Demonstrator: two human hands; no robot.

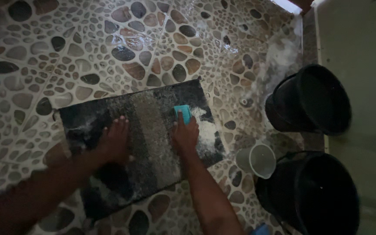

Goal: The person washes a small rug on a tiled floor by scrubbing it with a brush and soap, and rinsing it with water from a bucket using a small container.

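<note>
A dark shaggy mat [153, 135] with a paler middle stripe and patches of white foam lies on the wet pebble-patterned floor. My left hand [115, 141] rests flat on the mat's left half, fingers spread. My right hand [184, 134] presses a small teal scrub brush [182, 114] onto the mat's right part, beside a foamy white patch [205, 130].
Two black buckets stand to the right: one farther off [312, 99], one nearer [314, 193]. A small grey cup [257, 160] lies tipped on the floor between the mat and the buckets. Soapy water runs over the floor [279, 56] at the upper right, next to a pale wall [362, 39].
</note>
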